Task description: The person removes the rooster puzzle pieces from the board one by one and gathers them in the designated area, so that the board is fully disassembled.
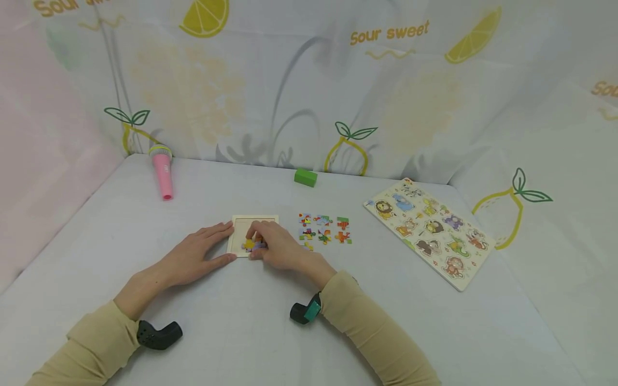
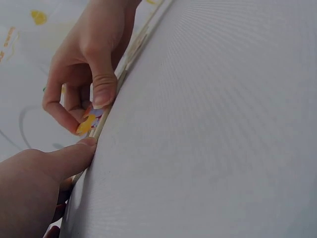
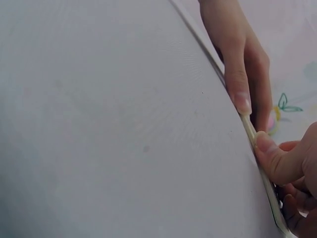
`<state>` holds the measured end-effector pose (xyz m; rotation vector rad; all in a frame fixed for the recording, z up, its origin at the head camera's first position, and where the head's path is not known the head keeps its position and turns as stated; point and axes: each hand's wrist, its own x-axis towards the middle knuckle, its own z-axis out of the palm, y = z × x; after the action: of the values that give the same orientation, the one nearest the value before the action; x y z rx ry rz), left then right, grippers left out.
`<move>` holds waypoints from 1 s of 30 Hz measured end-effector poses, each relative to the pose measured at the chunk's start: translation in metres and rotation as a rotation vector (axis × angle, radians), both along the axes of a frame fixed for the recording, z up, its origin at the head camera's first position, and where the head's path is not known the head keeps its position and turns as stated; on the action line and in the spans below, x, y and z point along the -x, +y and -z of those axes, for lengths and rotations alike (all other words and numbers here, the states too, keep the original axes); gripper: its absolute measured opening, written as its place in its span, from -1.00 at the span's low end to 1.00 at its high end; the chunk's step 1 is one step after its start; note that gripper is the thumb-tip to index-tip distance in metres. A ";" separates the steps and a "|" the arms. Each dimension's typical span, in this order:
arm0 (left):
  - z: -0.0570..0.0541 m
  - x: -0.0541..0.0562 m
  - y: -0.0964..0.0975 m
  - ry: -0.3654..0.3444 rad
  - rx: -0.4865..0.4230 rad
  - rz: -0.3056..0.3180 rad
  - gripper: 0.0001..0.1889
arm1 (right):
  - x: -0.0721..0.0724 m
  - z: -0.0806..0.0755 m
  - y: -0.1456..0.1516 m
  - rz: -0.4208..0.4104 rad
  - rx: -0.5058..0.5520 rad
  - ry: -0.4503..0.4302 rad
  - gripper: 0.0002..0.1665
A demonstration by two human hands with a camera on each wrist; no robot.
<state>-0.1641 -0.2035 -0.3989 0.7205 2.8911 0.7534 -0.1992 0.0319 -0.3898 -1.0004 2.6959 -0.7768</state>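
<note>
A small square wooden puzzle tray (image 1: 256,217) lies on the table, with coloured jigsaw pieces near its lower edge. My left hand (image 1: 193,256) steadies the tray's left side with fairly straight fingers; its thumb (image 2: 79,156) touches the lower left corner. Bent over the tray, my right hand (image 1: 280,246) pinches a yellow and purple jigsaw piece (image 2: 89,121) between thumb and fingers. In the right wrist view that piece is hidden behind the right hand (image 3: 287,163). Several loose jigsaw pieces (image 1: 324,236) lie in rows just right of the tray.
A pink toy microphone (image 1: 163,174) lies at the back left. Near the back edge sits a green block (image 1: 306,177). On the right, an animal puzzle board (image 1: 429,230) lies at an angle. A printed cloth (image 1: 289,69) hangs behind the table.
</note>
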 end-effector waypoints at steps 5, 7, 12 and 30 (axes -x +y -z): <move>0.000 0.000 0.000 0.003 0.000 0.000 -0.23 | 0.000 -0.001 0.001 -0.004 -0.020 0.032 -0.66; 0.000 0.000 0.000 0.007 -0.001 0.001 -0.24 | 0.000 -0.002 0.001 -0.016 -0.028 0.051 -0.70; 0.001 0.000 0.000 0.014 -0.001 0.000 -0.25 | -0.001 -0.005 0.001 -0.005 -0.025 0.054 -0.80; 0.001 -0.001 0.000 0.050 0.009 0.020 -0.28 | -0.002 -0.034 0.092 0.128 0.153 -0.043 -0.87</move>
<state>-0.1632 -0.2040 -0.3996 0.7761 2.9250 0.7297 -0.1976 0.1236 -0.3559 -0.8360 2.7186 -1.0306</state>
